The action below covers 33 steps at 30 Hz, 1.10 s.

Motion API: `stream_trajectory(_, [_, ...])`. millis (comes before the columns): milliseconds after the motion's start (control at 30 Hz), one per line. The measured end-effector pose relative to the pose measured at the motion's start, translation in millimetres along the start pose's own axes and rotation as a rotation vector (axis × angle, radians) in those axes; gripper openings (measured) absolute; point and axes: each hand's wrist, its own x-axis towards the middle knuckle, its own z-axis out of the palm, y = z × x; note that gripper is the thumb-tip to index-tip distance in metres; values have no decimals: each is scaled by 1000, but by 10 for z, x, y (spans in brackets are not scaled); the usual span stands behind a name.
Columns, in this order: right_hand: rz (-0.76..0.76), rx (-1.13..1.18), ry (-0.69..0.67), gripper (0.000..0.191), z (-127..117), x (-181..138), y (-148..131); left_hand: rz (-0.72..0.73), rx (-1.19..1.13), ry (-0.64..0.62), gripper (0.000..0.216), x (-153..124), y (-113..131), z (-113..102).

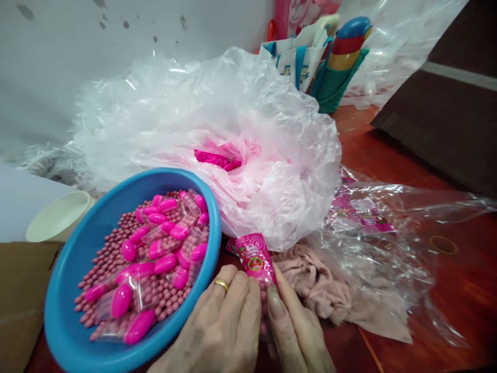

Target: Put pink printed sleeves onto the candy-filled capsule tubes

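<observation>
Red wooden table (466, 290) (glossy) bears blue bowl (77, 331), plastic bags (240, 119).

Bowl (73, 331) at left holds beads (112, 248) and capsules (165, 263); plastic bag (217, 134) behind it; cloth (322, 290) right of both hands; cup (58, 217) far left on the surface (466, 290).

- Bright, even light falls from above; shadows stay soft.
- White glare streaks the crumpled plastic bag (217, 119) and the clear wrap (388, 228).
- The hands (248, 326) look slightly soft.
- Wide-angle bending stretches the frame's edges.
</observation>
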Motion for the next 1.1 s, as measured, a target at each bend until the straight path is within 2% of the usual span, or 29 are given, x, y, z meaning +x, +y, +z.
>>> stream_trajectory(167, [-23,48,51,49,39,-37,-7,-33,-48,-19,38,59,32,-25])
stream_trajectory(267, [80,98,51,49,56,-38,-35,3,-63,-84,30,62,-11,-54])
stream_trajectory(333, [112,92,48,52,59,-31,-53,41,1,-70,31,49,-58,-64])
stream_trajectory(433, [-12,-14,54,53,53,-25,-62,114,38,-46,35,55,-143,-80])
stream_trajectory(567, [-146,-139,63,40,37,-64,-12,234,-85,-56,38,161,-241,-164])
stream_trajectory(633, [-293,-287,115,34,27,-107,57,232,-91,-77,41,225,-267,-226])
stream_trajectory(867, [-728,-635,358,27,78,-199,390,267,-78,-351,46,322,-243,-307])
stream_trajectory(967, [-727,-650,365,26,78,-188,394,244,-57,-347,43,305,-227,-272])
stream_trajectory(1100, [-625,-597,308,29,11,-191,249,285,43,-238,39,240,-212,-232])
